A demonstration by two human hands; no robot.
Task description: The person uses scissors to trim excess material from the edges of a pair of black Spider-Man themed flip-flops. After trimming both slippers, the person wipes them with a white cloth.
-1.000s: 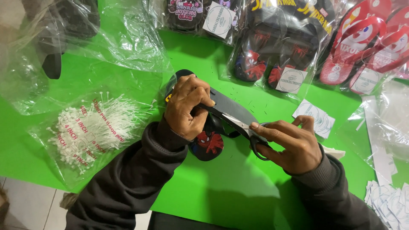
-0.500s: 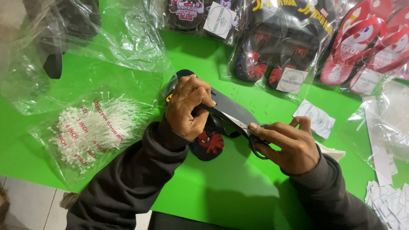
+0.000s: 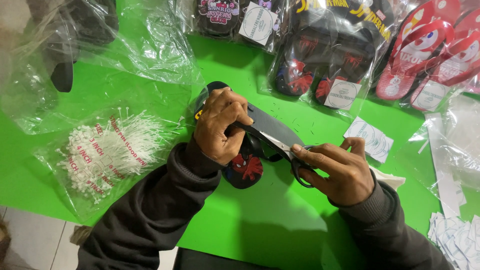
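Note:
My left hand [image 3: 220,126] grips a pair of black flip-flop sandals [image 3: 270,129] with a red and blue cartoon print, held above the green table [image 3: 260,220]. My right hand [image 3: 340,170] holds scissors [image 3: 287,150] by the black handle loops. Their blades point toward my left hand and lie against the sandals. Where the blade tips meet the sandals is hidden by my left fingers.
A clear bag of white plastic loop pins [image 3: 107,155] lies at the left. Empty clear bags [image 3: 125,45] lie at the back left. Bagged sandal pairs, black [image 3: 325,65] and red [image 3: 430,55], line the back. Round-printed paper tags [image 3: 369,137] and a stack of tags [image 3: 460,240] sit at the right.
My right hand with the scissors has shifted slightly; the fingers have spread a little. My left hand and the sandals have stayed in place.

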